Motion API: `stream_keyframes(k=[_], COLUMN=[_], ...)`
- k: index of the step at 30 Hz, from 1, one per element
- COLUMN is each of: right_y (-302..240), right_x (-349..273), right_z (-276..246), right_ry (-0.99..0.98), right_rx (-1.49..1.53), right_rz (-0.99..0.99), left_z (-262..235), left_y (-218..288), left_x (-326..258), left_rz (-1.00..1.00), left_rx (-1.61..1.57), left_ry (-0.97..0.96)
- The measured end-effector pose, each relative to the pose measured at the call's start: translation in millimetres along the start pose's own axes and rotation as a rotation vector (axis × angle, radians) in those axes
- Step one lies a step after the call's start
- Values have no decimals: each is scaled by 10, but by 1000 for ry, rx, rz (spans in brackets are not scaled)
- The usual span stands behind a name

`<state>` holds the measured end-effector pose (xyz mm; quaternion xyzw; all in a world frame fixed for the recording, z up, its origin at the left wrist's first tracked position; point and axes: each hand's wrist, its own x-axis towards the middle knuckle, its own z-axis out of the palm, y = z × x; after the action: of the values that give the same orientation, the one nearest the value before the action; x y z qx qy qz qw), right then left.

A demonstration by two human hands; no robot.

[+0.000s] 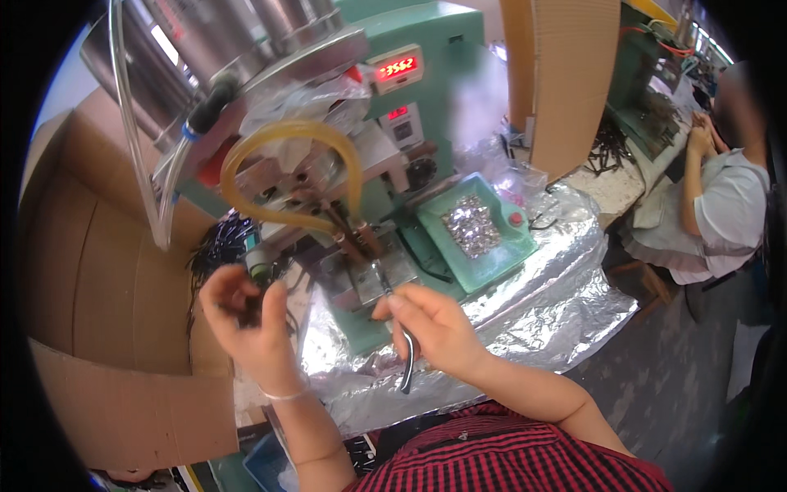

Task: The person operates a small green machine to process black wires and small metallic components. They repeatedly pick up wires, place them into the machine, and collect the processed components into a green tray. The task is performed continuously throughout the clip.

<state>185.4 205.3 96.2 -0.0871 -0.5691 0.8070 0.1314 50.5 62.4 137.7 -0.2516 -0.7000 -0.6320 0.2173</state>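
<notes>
My right hand (pixel 438 328) pinches a slim, dark, glossy strip with a curved lower end (pixel 407 365). Its upper end reaches the metal work block (pixel 385 275) of a green bench machine, just below two copper-coloured electrodes (pixel 358 243). A yellowish hose (pixel 238 156) loops down to these. Off to the left, my left hand (pixel 254 332) is raised with thumb and fingers apart, and I see nothing held in it. Behind its fingers lies a heap of thin dark strips (pixel 225 246), partly covered by the hand and a grey-green cylindrical part (pixel 259 261).
A green tray (pixel 510 250) of small shiny metal pieces sits right of the work block, on crumpled foil (pixel 566 279). Cardboard walls (pixel 106 279) enclose the left side. Metal cylinders (pixel 221 49) hang overhead. Another person (pixel 721 197) sits at a bench far right.
</notes>
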Motion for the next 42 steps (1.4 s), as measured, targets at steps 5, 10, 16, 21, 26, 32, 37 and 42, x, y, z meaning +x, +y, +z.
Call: stream_keyframes(k=[5, 10, 16, 21, 26, 32, 37, 42], right_y=[-68, -103, -171, -163, -117, 24, 297, 457], right_x=[16, 23, 62, 71, -16, 110, 320, 449], right_z=[-42, -13, -100, -134, -374, -1594, -2105, -2120], right_ry=[26, 54, 6, -57, 32, 768, 839, 904], right_rx=[-29, -30, -144, -112, -114, -585, -728, -767], right_rz=[-3, -8, 17, 45, -111, -317, -301, -194], left_z=[170, 218, 216, 201, 242, 377, 583, 680], left_y=[-126, -140, -86, -124, -166, 177, 235, 290], left_x=[237, 257, 239, 111, -588, -762, -678, -572], left_rz=[-194, -111, -226, -129, -112, -814, -890, -891], left_rx=[-335, -285, -337, -324, -297, -513, -652, -698], left_ry=[-115, -119, -101, -32, -23, -371, -468, -503])
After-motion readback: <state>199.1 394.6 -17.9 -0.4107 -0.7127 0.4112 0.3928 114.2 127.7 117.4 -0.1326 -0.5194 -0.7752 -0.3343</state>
